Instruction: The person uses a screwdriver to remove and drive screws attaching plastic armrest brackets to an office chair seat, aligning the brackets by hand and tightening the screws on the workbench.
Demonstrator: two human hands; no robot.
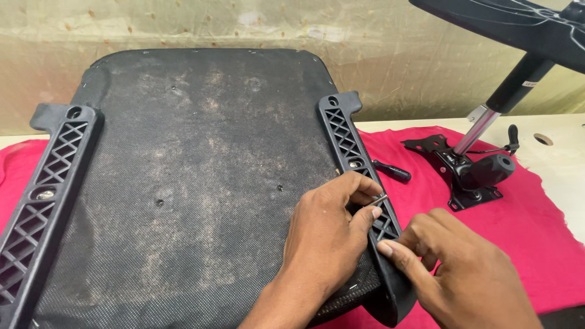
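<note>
A small metal bolt [380, 198] is pinched between the left hand [329, 234] fingertips, over the right armrest bracket [359, 176] of the upturned chair seat [201, 176]. The bracket's outer edge is pressed by the right hand [457, 268], fingers half curled, holding nothing. The bolt is judged light, rigid and slippery, best gripped at its shank.

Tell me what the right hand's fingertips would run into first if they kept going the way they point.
The right hand points left, fingertips already on the edge of the right-side black lattice bracket on the seat underside. Pushing on, it would probably meet the left hand, pinching a small metal screw there.

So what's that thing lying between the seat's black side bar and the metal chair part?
A black-handled screwdriver lies on the red cloth, between the right bracket and the chair mechanism, in the head view.
</note>
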